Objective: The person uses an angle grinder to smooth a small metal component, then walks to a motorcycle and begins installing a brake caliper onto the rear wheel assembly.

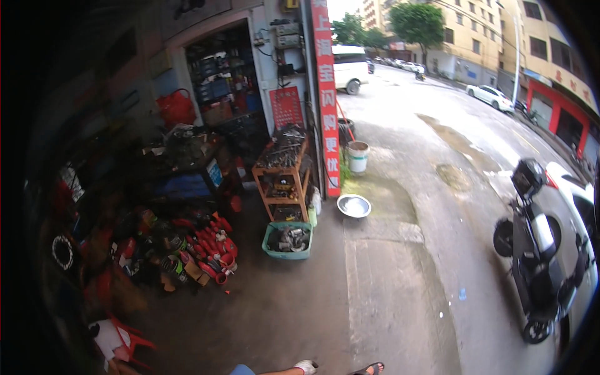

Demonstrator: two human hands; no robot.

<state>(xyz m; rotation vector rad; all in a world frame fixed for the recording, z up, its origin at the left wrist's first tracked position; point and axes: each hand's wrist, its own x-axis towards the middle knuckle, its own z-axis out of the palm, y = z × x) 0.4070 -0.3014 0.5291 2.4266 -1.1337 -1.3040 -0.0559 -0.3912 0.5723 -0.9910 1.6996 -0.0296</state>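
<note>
At the lower edge of the head view, a forearm reaches rightward and ends in a white work glove; coming from the left, it looks like my left hand (306, 367). Its fingers are cut off by the picture's edge, so their pose and anything in them are hidden. A bit of blue cloth (242, 370) shows beside the forearm. To the right of the glove, a foot in a dark sandal (375, 369) rests on the ground. My right hand is outside the picture.
A wooden rack of tools (283, 164) stands by the red pillar, with a green bin of metal parts (287, 254) below. Red bottles (212, 244) crowd the floor leftward. A metal basin (354, 206), bucket (357, 157) and scooter (537, 250) are outside. A person's white clothing (111, 337) shows lower left.
</note>
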